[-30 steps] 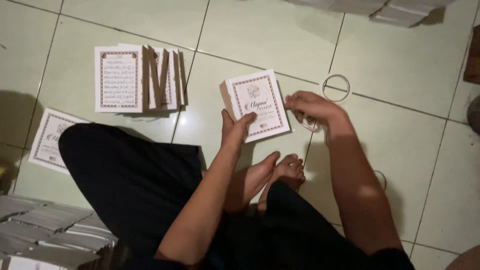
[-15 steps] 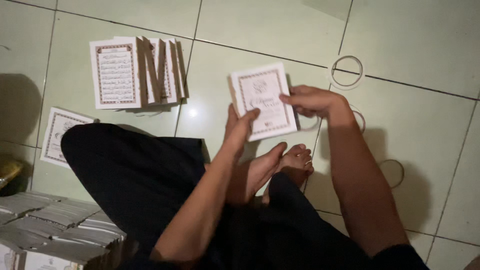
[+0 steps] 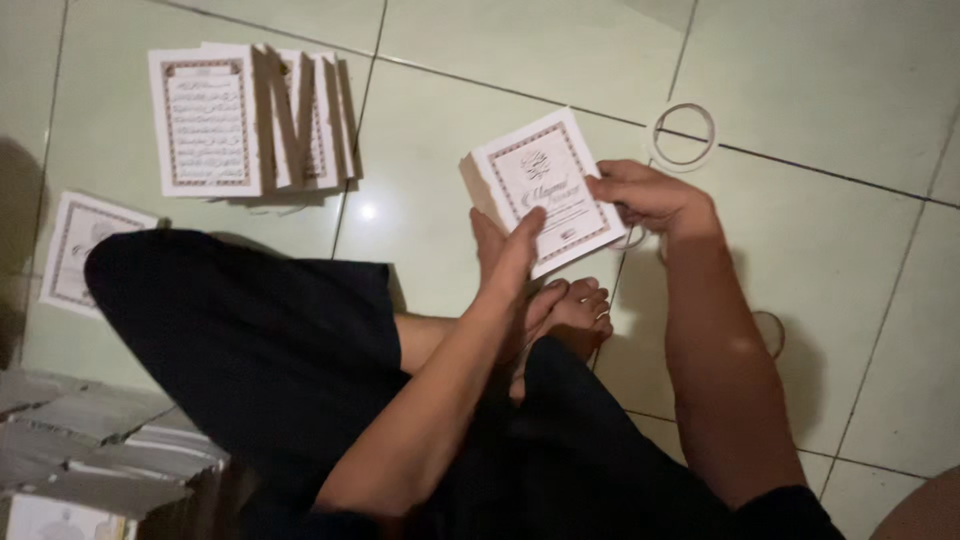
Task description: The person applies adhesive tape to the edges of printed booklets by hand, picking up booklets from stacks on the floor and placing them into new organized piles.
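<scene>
Head view: left hand (image 3: 510,250) and right hand (image 3: 655,198) pinch a booklet stack (image 3: 545,190) at centre frame, fingers pressed along its lower and right edges. It looks light, bendable and apt to fan, so gripping the edges suits it. Beyond lie a tape ring (image 3: 683,135) upper right and standing booklets (image 3: 255,120) upper left.

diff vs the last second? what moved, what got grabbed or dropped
Little changed. Both hands still grip the same small booklet: left hand at its lower edge, right hand at its right edge. Nothing grabbed or dropped. The fanned booklets and the ring lie as before; only the camera view shifted.
</scene>
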